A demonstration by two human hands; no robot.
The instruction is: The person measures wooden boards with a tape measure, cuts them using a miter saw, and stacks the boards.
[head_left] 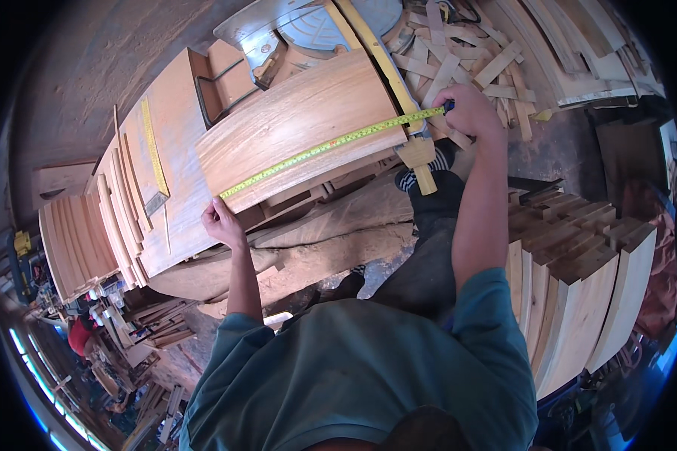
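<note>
A yellow tape measure (331, 144) stretches across the wide wooden board (301, 113) on the desk (182, 225). At the board's near-left corner, the left hand (223, 224) pinches the tape's end; beyond its right edge, the right hand (470, 113) curls closed around the dark case. A square (154, 150) lies left of the board.
</note>
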